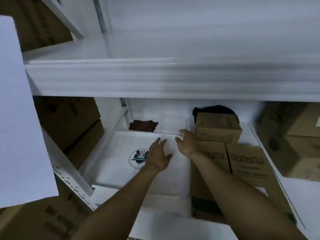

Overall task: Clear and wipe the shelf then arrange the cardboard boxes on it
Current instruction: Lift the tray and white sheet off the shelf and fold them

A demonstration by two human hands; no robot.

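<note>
Shelf [164, 224], lower level, white, bearing a flat white box [121, 144] with a round logo [136, 159]. Left hand [158, 153] flat on that box, fingers spread; right hand [187, 142] at its far edge, fingers loosely extended, gripping nothing. Cardboard boxes [245, 161] just beside on the right, dark cloth [214, 109] behind them.

Both arms reach forward; left hand [158, 155] and right hand [187, 142] spread.

Wall [173, 108]: white, just beyond the fingers [181, 131].
Upright [69, 184]: white, perforated, left of them.
Light: dim, bluish.
</note>
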